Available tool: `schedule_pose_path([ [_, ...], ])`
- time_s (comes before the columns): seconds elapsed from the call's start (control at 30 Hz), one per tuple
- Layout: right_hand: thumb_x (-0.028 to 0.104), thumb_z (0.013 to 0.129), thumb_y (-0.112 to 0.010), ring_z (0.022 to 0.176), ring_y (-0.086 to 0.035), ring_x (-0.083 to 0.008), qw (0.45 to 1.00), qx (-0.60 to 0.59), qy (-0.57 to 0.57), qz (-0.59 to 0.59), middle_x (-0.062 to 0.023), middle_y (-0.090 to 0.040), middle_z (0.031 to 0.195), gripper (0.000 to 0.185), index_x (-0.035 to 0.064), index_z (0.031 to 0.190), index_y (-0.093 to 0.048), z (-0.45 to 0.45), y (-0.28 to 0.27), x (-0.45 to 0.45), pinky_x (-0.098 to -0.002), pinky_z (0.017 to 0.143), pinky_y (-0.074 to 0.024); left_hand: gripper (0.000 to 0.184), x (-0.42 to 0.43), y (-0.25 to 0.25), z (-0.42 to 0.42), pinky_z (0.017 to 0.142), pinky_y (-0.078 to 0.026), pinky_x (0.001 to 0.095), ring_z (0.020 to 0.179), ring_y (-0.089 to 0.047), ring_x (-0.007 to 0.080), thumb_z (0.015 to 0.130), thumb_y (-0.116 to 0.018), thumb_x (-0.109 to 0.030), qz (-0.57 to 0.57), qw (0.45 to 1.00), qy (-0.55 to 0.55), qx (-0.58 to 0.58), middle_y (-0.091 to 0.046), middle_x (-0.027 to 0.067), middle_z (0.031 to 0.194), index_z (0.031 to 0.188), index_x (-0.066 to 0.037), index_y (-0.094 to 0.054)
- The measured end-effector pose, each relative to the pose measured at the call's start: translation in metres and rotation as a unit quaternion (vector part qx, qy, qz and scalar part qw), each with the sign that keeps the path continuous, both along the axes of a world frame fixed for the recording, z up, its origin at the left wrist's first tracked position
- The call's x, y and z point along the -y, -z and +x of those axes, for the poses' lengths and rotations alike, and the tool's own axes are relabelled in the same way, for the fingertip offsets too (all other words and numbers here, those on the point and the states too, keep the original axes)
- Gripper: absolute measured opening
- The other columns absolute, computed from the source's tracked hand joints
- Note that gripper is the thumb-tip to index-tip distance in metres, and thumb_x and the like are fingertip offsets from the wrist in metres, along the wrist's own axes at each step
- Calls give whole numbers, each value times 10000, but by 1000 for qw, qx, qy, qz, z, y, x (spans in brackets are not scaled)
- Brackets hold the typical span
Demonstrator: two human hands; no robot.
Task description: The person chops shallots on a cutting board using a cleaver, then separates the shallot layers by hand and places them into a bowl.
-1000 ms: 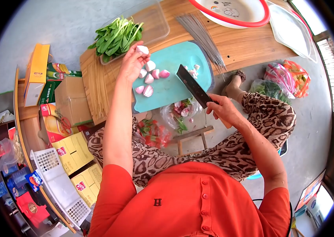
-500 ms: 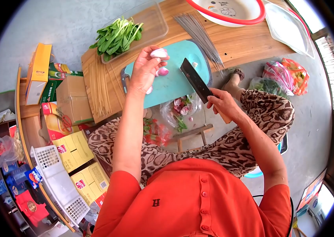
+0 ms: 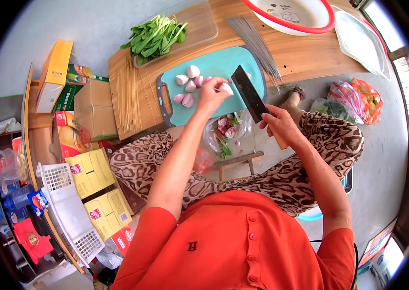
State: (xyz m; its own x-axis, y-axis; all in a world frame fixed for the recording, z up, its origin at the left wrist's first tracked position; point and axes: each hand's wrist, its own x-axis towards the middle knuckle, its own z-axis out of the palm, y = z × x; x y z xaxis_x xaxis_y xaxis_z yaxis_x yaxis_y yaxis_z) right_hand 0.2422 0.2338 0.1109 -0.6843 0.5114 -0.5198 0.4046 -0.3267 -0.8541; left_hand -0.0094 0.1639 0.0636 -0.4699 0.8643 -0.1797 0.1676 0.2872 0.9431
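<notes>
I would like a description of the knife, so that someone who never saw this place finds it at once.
Start from the wooden table and the turquoise cutting board on it. Near the board's lower right corner in the picture, the right hand grips the knife. Its single broad, dark blade sets it apart from the thin grey sticks.

Remotely, I see a smooth plastic board (image 3: 216, 65) below the left fingers (image 3: 217, 83), dark metal blade (image 3: 249, 94) beyond the right fingers (image 3: 271, 117).
</notes>
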Motion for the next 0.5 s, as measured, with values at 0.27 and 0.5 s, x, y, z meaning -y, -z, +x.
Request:
schedule_pose_path([
  [0.27, 139, 954, -496, 548, -525, -96, 1000, -3, -15, 0, -58, -633, 737, 307, 29, 1225, -592, 0, -4, 2, -260, 532, -449, 294, -4, 8, 15, 761, -504, 363, 807, -628, 290, 773, -629, -4, 70, 927, -38, -366, -642, 127, 986, 1059, -63, -656],
  [0.5, 157, 989, -472, 560, -504, -86, 1000, -5, -28, 4, -37, -588, 744, 267, 6, 1184, -574, -2, -9, 4, -240, 541, -437, 221, 40, 10, -94, 683, -513, 315, 758, -638, 197, 818, -626, -10, 33, 911, -162, -379, -679, 95, 919, 1029, -58, -671],
])
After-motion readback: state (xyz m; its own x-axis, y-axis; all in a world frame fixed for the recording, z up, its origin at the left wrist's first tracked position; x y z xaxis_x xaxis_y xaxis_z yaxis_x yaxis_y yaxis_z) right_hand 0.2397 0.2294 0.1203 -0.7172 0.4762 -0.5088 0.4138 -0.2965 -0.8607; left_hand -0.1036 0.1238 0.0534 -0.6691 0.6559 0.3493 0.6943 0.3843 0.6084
